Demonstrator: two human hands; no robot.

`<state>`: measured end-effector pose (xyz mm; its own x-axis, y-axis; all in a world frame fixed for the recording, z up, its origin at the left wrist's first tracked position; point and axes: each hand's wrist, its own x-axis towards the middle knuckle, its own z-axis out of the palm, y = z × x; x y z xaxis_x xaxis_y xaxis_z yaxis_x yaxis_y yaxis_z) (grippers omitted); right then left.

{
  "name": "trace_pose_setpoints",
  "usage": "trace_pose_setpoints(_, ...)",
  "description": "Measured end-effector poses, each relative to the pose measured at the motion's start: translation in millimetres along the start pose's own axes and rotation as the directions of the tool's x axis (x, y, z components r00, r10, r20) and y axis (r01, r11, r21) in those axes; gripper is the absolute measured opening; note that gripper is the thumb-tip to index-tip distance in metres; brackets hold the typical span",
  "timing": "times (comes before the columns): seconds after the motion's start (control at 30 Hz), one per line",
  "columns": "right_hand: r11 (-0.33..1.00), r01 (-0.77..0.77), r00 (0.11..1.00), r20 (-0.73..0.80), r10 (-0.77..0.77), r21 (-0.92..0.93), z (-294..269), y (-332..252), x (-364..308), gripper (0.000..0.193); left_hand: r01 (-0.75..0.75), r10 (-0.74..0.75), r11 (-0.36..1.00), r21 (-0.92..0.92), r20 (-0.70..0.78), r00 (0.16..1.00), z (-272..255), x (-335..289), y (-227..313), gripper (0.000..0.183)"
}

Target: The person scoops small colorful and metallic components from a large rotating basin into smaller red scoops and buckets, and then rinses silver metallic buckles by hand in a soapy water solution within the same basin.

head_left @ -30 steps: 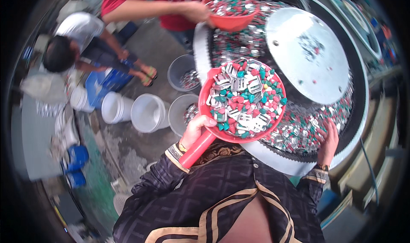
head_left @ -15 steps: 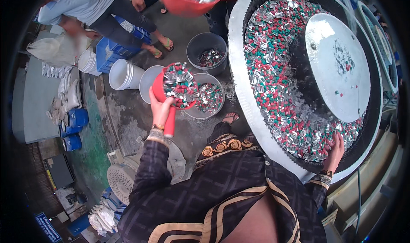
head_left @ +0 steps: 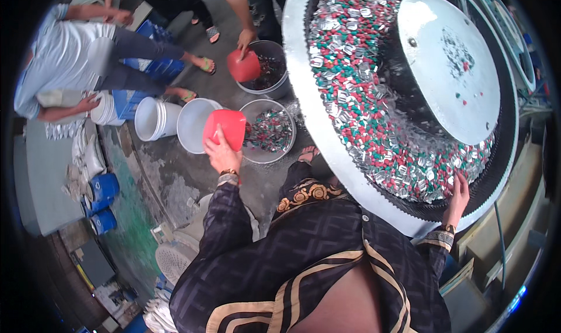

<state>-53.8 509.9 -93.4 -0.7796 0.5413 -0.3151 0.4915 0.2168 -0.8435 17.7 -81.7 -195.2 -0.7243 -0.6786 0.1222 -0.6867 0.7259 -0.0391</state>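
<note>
My left hand (head_left: 223,153) grips a red plastic scoop (head_left: 229,129), tipped sideways so that its mouth faces a pale bucket (head_left: 292,145). Small silver metal pieces and red and green bits (head_left: 267,132) lie in that bucket. At the near right edge of a large round metal tub (head_left: 304,90), my right hand (head_left: 458,197) is open, its fingers extended against the mixed pieces. A thick ring of silver, red and green pieces (head_left: 356,99) fills the tub around its pale domed centre (head_left: 450,64). The inside of the scoop is mostly hidden.
Another person's hand (head_left: 246,39) holds a red scoop (head_left: 243,65) over a dark grey bucket (head_left: 280,86). White buckets (head_left: 153,119) stand to the left. A second person (head_left: 76,52) stands beyond them near blue crates. Blue drums (head_left: 105,187) sit far left.
My left hand has turned the full scoop over toward the pale bucket. My right hand stays at the tub's edge. The co-worker's red container has come down to the dark bucket.
</note>
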Motion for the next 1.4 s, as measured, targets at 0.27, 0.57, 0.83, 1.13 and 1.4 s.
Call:
trace_pose_setpoints(0.27, 0.973, -0.02, 1.0, -0.024, 0.015, -0.23, -21.7, 26.7, 30.1, 0.051, -0.236, 0.081, 0.56, -0.794, -0.231, 0.97, -161.6, 30.8, 12.3, 0.094)
trace_pose_setpoints(0.57, 0.628, -0.132, 0.983, -0.02, 0.183, -0.767, -20.6, 50.0, 109.2, 0.099, -0.678, 0.834, 0.432, -0.595, -0.024, 0.552, -240.9, 31.8, 231.3, 0.104)
trace_pose_setpoints(0.83, 0.578, -0.262, 0.901, 0.018, 0.433, -0.773, 15.8, 59.3, 109.1, 0.11, -0.888, 0.882, 0.394, -0.238, 0.371, 0.291, -166.4, 6.1, 302.1, 0.111)
trace_pose_setpoints(1.13, 0.801, -0.573, 0.785, 0.166, 0.597, -0.172, 86.1, 54.1, 40.5, 0.107, -0.729, 0.817, 0.503, -0.464, 0.529, 0.227, -133.6, -8.8, 331.4, 0.113)
trace_pose_setpoints(1.4, 0.814, -0.549, 0.835, 0.098, 0.541, 0.188, 188.0, 22.2, -15.9, 0.095, -0.519, 0.807, 0.581, -0.627, 0.528, 0.265, -97.5, -12.3, 318.8, 0.115)
